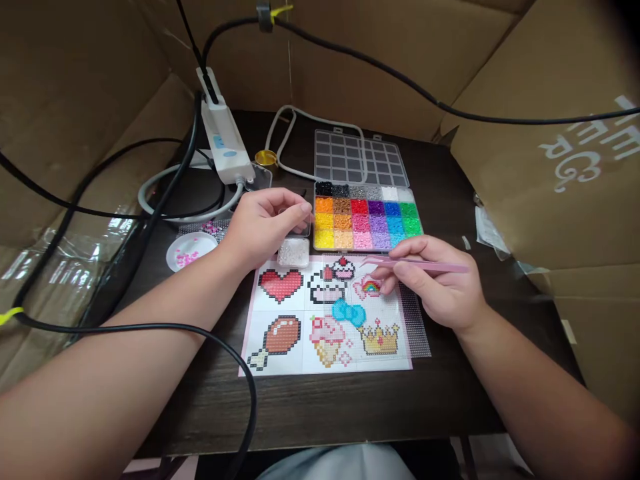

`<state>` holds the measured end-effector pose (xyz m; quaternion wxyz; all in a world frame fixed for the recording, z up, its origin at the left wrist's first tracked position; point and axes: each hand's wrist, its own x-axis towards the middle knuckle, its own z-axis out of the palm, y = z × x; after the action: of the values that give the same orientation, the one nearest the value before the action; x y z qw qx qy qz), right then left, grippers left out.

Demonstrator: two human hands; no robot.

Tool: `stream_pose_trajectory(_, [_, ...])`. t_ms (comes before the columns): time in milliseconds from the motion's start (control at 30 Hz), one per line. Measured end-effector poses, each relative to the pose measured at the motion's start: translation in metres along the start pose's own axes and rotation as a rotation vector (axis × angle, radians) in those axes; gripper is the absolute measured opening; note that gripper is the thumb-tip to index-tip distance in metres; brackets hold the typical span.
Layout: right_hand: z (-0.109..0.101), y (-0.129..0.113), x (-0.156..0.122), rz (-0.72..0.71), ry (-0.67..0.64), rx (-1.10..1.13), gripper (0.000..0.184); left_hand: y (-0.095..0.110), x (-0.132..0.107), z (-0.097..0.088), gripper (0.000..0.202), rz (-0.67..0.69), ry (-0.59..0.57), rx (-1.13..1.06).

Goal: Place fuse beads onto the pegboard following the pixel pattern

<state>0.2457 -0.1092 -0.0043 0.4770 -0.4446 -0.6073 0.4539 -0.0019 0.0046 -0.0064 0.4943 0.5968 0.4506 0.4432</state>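
My right hand (440, 283) grips pink tweezers (430, 266). Their tips point left, above the top of a sheet of pixel patterns (277, 313). A clear pegboard (385, 303) lies over the sheet's right part, with a blue bead bow (349, 312) and a small bead cupcake (343, 269) on it. The fingers of my left hand (267, 217) are pinched together just above a small clear box (293, 252) of pale beads. What they hold, if anything, I cannot make out. Behind the sheet, an open bead case (367, 217) shows many colours in its compartments.
A white dish (190, 251) of pink beads is at the left, beside my left forearm. A power strip (226, 137) and a gold-coloured tin (266, 158) stand farther back. A black cable (200, 327) crosses over my left forearm. Cardboard walls (350, 80) enclose the dark table (310, 413).
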Motion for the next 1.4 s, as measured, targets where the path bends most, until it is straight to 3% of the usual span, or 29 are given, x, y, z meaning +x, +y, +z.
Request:
stream_pose_trajectory(133, [-0.003,0.003,0.006,-0.126,0.007,-0.149,0.007,-0.001,0.0,0.0,0.009,-0.012,0.009,-0.001])
stream_pose_trajectory(267, [-0.005,0.006,0.011,-0.246,0.005,-0.202,0.019,0.0,0.0,0.0,0.009,-0.023,0.009,0.004])
stream_pose_trajectory(433, [-0.005,0.008,0.012,-0.26,-0.007,-0.228,0.024,0.0,0.0,0.0,0.01,-0.014,0.004,-0.002])
stream_pose_trajectory(767, [-0.006,0.012,0.01,-0.15,0.084,-0.249,0.014,0.0,-0.001,-0.001,0.008,-0.02,0.001,-0.009])
stream_pose_trajectory(933, [-0.01,0.012,0.007,-0.059,0.11,-0.162,0.008,0.001,-0.002,0.0,0.01,-0.033,0.012,0.011])
stream_pose_trajectory(1067, [-0.013,0.014,0.007,0.012,0.121,0.074,0.006,0.001,-0.002,0.0,0.011,-0.03,0.011,0.013])
stream_pose_trajectory(1200, [-0.013,0.009,0.011,0.047,0.096,0.334,0.009,0.001,-0.002,0.001,0.012,-0.026,0.013,0.019])
stream_pose_trajectory(1400, [-0.017,0.004,0.013,0.075,0.006,0.439,0.022,0.0,0.0,0.001,0.009,0.001,0.006,0.001])
